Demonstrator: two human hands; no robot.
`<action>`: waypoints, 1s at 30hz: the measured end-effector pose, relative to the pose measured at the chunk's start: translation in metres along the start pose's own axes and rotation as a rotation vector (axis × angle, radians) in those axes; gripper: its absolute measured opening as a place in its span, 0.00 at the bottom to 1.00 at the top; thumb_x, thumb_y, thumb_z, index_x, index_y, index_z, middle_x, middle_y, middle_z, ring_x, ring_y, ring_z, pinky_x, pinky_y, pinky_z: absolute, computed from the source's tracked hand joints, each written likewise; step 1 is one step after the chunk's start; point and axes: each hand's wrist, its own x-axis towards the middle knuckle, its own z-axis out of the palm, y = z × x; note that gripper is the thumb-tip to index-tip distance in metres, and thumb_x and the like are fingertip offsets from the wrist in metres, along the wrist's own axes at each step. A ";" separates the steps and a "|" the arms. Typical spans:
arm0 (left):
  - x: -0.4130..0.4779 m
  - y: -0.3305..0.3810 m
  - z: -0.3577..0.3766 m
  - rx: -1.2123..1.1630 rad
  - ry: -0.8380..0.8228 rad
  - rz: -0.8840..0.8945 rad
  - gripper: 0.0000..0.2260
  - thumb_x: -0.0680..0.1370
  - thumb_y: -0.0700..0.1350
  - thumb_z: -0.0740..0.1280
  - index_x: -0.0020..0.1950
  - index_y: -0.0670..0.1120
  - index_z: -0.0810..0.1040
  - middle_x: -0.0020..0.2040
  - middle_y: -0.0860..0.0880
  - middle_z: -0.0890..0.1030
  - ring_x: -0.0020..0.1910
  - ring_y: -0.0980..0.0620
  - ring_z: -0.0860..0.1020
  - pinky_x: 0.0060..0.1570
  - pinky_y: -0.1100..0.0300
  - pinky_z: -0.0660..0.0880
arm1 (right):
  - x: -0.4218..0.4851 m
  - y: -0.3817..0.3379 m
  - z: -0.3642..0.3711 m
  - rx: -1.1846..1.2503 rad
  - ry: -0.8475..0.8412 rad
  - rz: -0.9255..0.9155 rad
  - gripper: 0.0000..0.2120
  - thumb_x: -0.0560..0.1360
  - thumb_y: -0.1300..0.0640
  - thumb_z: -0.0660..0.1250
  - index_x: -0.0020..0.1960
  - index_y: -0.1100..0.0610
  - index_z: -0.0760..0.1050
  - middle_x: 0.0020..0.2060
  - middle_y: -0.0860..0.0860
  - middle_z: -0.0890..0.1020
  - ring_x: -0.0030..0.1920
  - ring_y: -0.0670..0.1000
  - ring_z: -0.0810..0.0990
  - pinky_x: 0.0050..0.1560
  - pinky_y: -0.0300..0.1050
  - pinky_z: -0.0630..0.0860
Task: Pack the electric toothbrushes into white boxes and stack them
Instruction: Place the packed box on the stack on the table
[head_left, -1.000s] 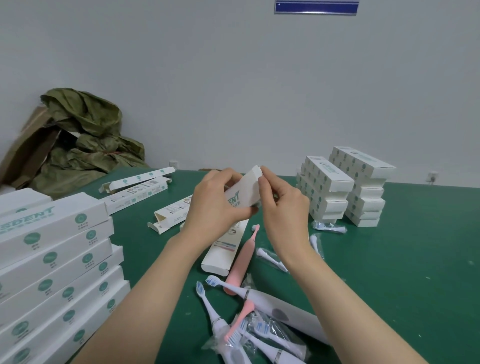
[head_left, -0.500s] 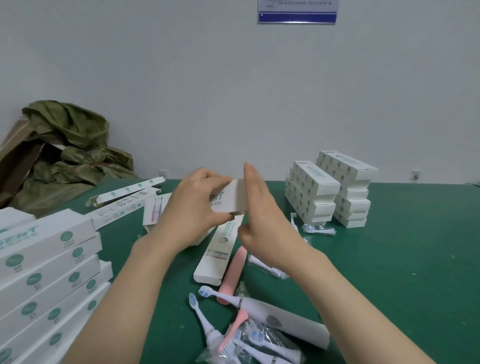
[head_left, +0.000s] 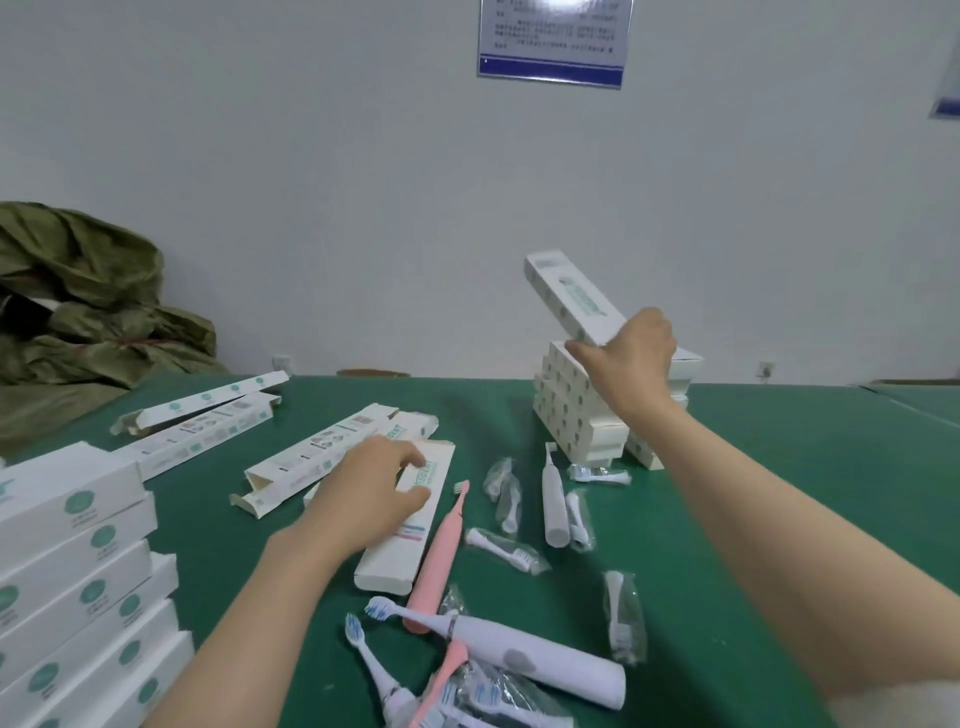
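My right hand (head_left: 631, 358) grips a closed white box (head_left: 571, 299), held tilted in the air just above the stack of packed boxes (head_left: 571, 410) at the back right of the green table. My left hand (head_left: 366, 486) rests on a flat white box (head_left: 410, 525) lying in the middle of the table, thumb and fingers around its edge. Beside that box lies a pink toothbrush (head_left: 439, 553). A white toothbrush (head_left: 519, 647) and another white one (head_left: 553, 499) lie loose nearby.
A tall stack of white boxes (head_left: 78, 582) stands at the near left. Several open empty boxes (head_left: 202, 415) lie at the back left. Bagged brush heads (head_left: 506, 551) are scattered around the toothbrushes. An olive cloth heap (head_left: 78, 301) sits at the far left against the wall.
Both hands held one box together before. Now my right hand has carried it up and right over the far stack, and my left hand has dropped onto a box on the table.
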 end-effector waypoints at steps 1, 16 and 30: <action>0.001 -0.004 0.003 -0.002 -0.029 -0.025 0.15 0.76 0.49 0.68 0.63 0.51 0.76 0.61 0.52 0.76 0.53 0.55 0.73 0.56 0.59 0.72 | 0.004 0.007 0.003 -0.070 0.000 0.014 0.31 0.69 0.46 0.74 0.59 0.66 0.66 0.57 0.60 0.71 0.58 0.60 0.69 0.56 0.54 0.71; 0.010 -0.026 0.026 0.021 -0.187 -0.061 0.13 0.75 0.51 0.67 0.59 0.51 0.77 0.57 0.53 0.77 0.49 0.57 0.72 0.48 0.65 0.67 | 0.010 0.034 0.031 -0.265 -0.085 0.108 0.31 0.76 0.47 0.65 0.67 0.69 0.60 0.63 0.63 0.69 0.64 0.61 0.66 0.62 0.50 0.66; 0.007 -0.010 0.039 0.067 -0.195 -0.319 0.27 0.69 0.66 0.67 0.54 0.46 0.69 0.51 0.49 0.72 0.49 0.49 0.72 0.39 0.57 0.68 | -0.084 0.008 -0.015 -0.144 -0.169 -0.216 0.17 0.76 0.53 0.66 0.57 0.63 0.67 0.50 0.57 0.72 0.48 0.56 0.70 0.46 0.48 0.70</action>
